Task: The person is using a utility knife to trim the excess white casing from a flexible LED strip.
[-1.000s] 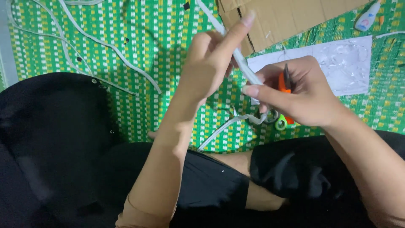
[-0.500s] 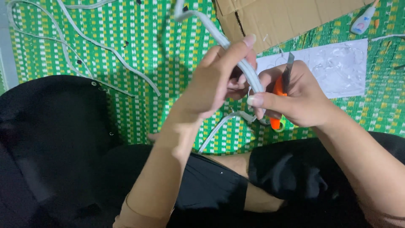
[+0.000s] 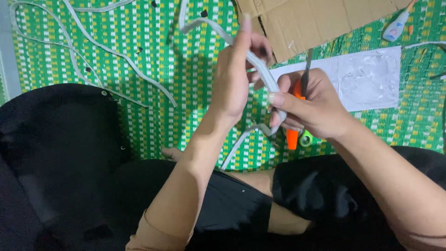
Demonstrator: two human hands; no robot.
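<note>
One pale grey strip [image 3: 260, 69], soft and flat like a length of tubing or trim, is held up above the green woven mat [image 3: 139, 69] between both hands, arching from above the left hand, past its fingers, down to the right hand and trailing on toward the person's lap. The left hand [image 3: 237, 79] is raised with its back to the camera, its grip closed round the upper part of the strip, one finger pointing straight up. The right hand [image 3: 311, 102] is clenched on an orange-handled tool [image 3: 293, 135] with a dark metal blade that sticks up past the knuckles, and its thumb and forefinger also pinch the strip just below the left hand. A small green part shows at the tool's lower end.

By the look of it, the step in hand is working the strip with the blade, cutting or trimming, with the strip being set in place. I judge the next move calls for a taut strip, the blade brought onto it away from the left fingers, which sit close.

Further out, more grey strips [image 3: 93, 44] lie loose on the mat, a sheet of brown cardboard [image 3: 320, 21] rests at the top, with a white plastic sheet [image 3: 371, 79] below it and a small glue bottle [image 3: 396, 27] near the corner. Black clothing [image 3: 60, 153] fills the foreground.
</note>
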